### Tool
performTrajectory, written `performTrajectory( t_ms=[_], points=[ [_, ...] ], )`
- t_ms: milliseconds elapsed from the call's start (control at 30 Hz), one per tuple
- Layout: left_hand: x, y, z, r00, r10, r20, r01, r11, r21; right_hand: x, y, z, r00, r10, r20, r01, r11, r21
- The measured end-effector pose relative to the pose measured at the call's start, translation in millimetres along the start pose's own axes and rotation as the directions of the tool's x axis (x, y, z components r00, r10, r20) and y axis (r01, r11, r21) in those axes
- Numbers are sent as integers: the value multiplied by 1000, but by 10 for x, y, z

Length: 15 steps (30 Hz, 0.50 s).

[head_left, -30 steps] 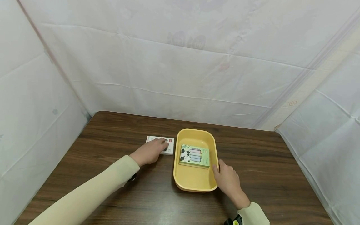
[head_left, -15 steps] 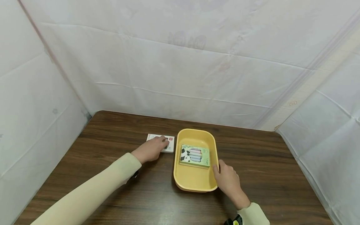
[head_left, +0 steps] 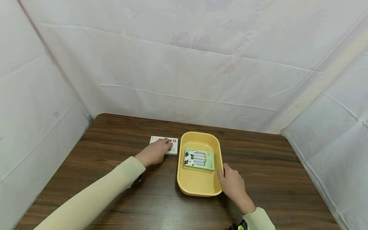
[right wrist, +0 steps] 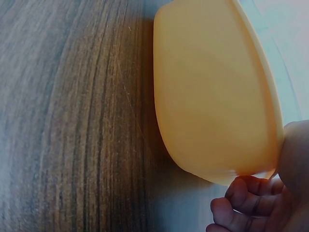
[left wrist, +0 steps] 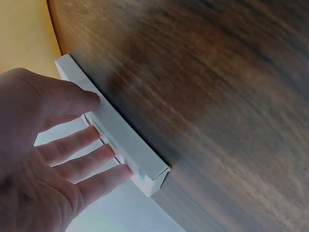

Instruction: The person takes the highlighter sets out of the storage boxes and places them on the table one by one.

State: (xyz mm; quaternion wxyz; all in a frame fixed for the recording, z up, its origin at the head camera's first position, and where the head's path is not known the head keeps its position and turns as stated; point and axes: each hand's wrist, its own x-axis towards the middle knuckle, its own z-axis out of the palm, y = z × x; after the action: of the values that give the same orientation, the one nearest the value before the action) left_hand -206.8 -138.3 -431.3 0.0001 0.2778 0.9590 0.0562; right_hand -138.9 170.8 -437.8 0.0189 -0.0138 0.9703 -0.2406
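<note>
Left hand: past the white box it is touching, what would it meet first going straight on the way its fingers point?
Beyond the white box, the left hand would probably meet the yellow tray's left side; clearing the rim is unclear.

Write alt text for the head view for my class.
A person's left hand touches a white box on a brown table, while their right hand grips the side of a yellow tray holding a green box.

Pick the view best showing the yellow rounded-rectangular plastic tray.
Head: nearly the whole tray shows, rim and inside. Right wrist: outer wall and part of the rim. Left wrist: just a yellow patch, top left.
</note>
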Motion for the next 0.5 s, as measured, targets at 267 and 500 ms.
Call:
performTrajectory(
  t_ms=[267, 500],
  points=[
    [-3, -31, -17, 999, -17, 27, 17, 1000, -6, 7, -7, 9, 1000, 1, 4, -1, 1000, -4],
    [-12, -52, -9, 1000, 8, -26, -7, 1000, 18, 24, -14, 8, 1000, -2, 2, 2, 1000, -6]
  ],
)
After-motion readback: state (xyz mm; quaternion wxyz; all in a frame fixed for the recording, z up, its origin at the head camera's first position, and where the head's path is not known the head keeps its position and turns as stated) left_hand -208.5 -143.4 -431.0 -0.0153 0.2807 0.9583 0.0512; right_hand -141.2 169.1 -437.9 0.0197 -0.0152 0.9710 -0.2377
